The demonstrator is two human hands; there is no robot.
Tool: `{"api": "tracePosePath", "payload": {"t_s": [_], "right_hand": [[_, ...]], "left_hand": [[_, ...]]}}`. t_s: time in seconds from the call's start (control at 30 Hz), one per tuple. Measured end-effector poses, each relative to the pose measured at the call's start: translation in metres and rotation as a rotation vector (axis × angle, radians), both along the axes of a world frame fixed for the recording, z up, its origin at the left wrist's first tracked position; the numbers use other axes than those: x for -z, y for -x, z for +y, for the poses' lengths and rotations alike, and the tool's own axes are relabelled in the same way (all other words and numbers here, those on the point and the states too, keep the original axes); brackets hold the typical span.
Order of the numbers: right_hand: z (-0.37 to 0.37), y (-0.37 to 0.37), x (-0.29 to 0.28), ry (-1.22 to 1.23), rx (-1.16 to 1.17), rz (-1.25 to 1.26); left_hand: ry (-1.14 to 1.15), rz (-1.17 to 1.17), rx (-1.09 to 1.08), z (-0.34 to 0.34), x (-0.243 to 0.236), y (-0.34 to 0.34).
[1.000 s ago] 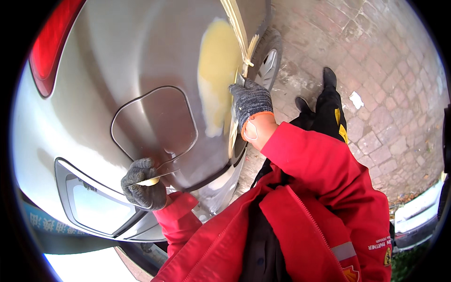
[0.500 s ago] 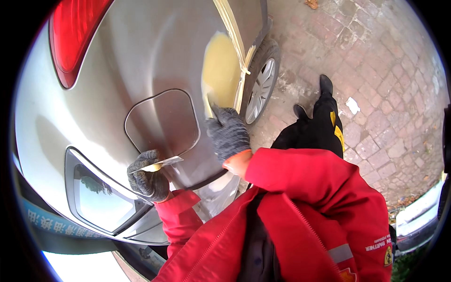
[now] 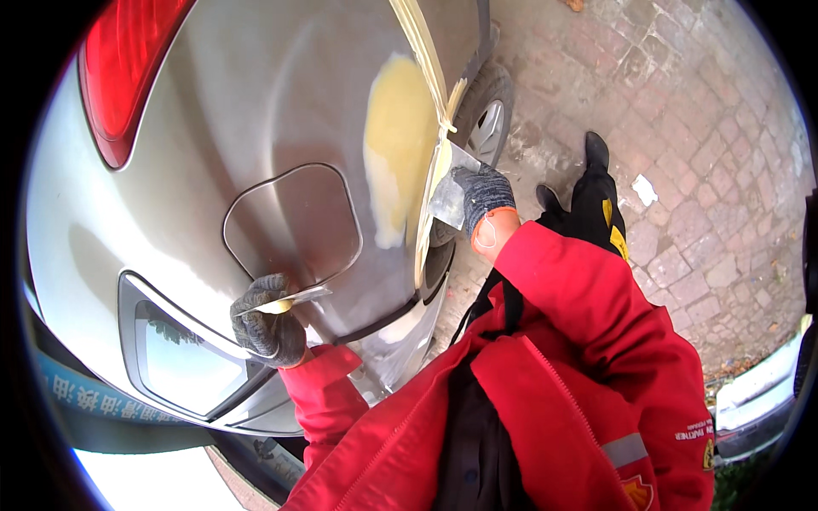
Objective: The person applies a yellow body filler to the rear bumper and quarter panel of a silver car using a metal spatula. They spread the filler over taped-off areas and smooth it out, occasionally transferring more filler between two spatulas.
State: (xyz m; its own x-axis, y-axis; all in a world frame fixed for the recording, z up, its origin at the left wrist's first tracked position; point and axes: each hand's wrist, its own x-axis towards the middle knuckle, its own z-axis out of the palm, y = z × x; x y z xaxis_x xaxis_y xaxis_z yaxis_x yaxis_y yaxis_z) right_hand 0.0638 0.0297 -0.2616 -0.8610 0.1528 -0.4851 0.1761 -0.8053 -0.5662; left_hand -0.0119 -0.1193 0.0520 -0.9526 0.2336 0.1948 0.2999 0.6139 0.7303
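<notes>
Outdoors, gloved hands work body filler on a silver car's rear quarter panel.

At about one o'clock, the right hand [image 3: 484, 198] is clamped on a metal spreader [image 3: 450, 189], blade laid against the panel edge beside the yellow filler patch [image 3: 397, 145], likely angled to drag filler flat. At seven o'clock, the left hand [image 3: 266, 322] is closed around a second putty knife [image 3: 294, 299] bearing a dab of filler, seemingly kept as a reserve, just below the fuel filler door [image 3: 294, 226]. Masking tape [image 3: 423, 38] edges the panel seam, with the rear wheel [image 3: 483, 128] beyond on brick paving [image 3: 682, 128].
</notes>
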Motion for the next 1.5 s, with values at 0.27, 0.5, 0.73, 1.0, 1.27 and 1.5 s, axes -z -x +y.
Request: {"api": "tracePosePath", "payload": {"t_s": [0.27, 0.5, 0.73, 1.0, 1.27, 1.5], "right_hand": [[0.011, 0.008, -0.048, 0.856, 0.084, -0.530], [-0.034, -0.015, -0.031, 0.812, 0.088, -0.462], [-0.030, -0.006, -0.055, 0.801, 0.141, -0.491], [-0.052, 0.000, -0.064, 0.427, -0.054, -0.493], [-0.042, -0.008, -0.147, -0.137, -0.064, -0.296], [0.058, -0.049, -0.131, -0.172, -0.151, 0.083]], "left_hand": [[-0.010, 0.010, 0.009, 0.001, 0.001, -0.005], [0.001, 0.001, 0.015, 0.007, 0.001, -0.002], [-0.001, -0.042, 0.115, -0.003, 0.001, -0.003], [0.026, -0.016, 0.139, -0.011, 0.000, -0.003], [0.040, -0.041, 0.105, -0.011, -0.002, -0.001], [-0.042, -0.353, -0.164, 0.017, 0.001, -0.031]]}}
